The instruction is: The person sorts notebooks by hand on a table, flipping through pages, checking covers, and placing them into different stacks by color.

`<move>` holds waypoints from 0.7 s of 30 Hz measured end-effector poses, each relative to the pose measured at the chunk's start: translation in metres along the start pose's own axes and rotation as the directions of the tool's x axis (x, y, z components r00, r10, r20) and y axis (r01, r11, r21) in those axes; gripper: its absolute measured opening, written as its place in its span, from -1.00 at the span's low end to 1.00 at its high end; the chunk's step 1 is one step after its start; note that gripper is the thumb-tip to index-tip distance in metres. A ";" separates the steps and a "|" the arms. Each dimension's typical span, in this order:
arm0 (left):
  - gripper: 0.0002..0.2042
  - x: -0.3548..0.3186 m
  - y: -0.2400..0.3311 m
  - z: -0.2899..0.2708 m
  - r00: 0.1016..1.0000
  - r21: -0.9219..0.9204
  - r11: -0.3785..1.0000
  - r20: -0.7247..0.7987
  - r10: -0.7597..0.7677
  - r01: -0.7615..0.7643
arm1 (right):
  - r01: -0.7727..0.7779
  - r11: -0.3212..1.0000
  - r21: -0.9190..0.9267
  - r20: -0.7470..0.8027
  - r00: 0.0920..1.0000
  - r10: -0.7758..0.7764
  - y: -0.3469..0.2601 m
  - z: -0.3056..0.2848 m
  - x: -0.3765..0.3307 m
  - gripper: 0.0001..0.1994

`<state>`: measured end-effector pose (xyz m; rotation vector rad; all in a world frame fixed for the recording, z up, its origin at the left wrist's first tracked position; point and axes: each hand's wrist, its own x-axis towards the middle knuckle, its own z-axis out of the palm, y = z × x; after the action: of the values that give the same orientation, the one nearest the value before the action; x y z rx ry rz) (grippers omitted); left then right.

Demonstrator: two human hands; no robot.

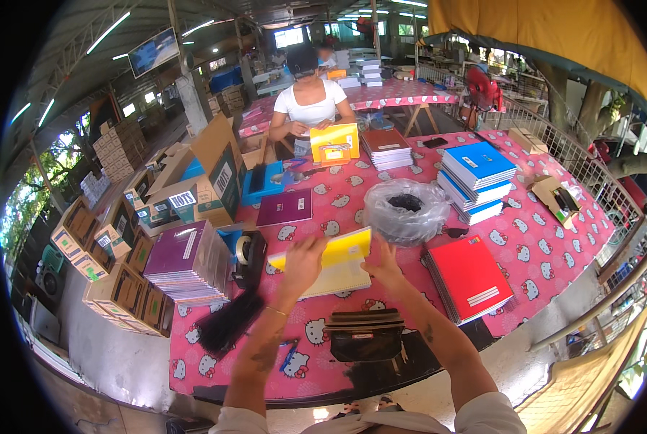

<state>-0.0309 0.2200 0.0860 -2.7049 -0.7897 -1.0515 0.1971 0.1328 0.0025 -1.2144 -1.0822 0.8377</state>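
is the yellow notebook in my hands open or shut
Open: the notebook has its yellow cover raised in the left hand, pale pages showing below.

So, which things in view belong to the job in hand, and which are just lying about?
Likely part of the job:
- yellow-covered notebook, at the left hand and right hand
- red notebook stack
- purple notebook stack
- blue-topped notebook stack

Probably just lying about:
- black pouch
- dark phone-like slab
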 end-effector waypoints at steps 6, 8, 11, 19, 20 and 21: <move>-0.72 0.024 0.103 -0.101 0.984 -0.092 0.983 0.069 0.166 -0.159 | 0.045 0.985 -0.166 0.264 0.965 0.000 -0.048 -0.062 -0.105 -0.60; -0.69 0.016 0.124 -0.095 0.976 -0.112 0.977 0.107 0.192 -0.180 | 0.017 0.997 -0.076 0.204 0.979 -0.001 -0.032 -0.071 -0.133 -0.65; -0.62 0.012 0.145 -0.093 0.948 -0.120 0.950 0.102 0.300 -0.288 | -0.010 0.997 0.073 0.102 0.995 0.003 -0.007 -0.070 -0.154 -0.74; -0.68 0.019 0.166 -0.112 0.930 -0.119 0.943 0.170 0.327 -0.310 | -0.036 0.989 0.145 0.061 0.998 0.027 -0.006 -0.070 -0.165 -0.84; -0.69 0.021 0.167 -0.114 0.927 -0.122 0.945 0.192 0.322 -0.303 | -0.089 0.988 0.127 0.092 0.993 0.078 0.000 -0.073 -0.167 -0.77; -0.69 0.021 0.167 -0.114 0.928 -0.120 0.945 0.191 0.321 -0.303 | -0.144 0.984 0.107 0.125 0.984 0.130 -0.003 -0.072 -0.168 -0.70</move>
<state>0.0009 0.0519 0.1950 -2.9199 -0.3208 -0.7578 0.2157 -0.0472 -0.0269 -1.1633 -1.0377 1.0756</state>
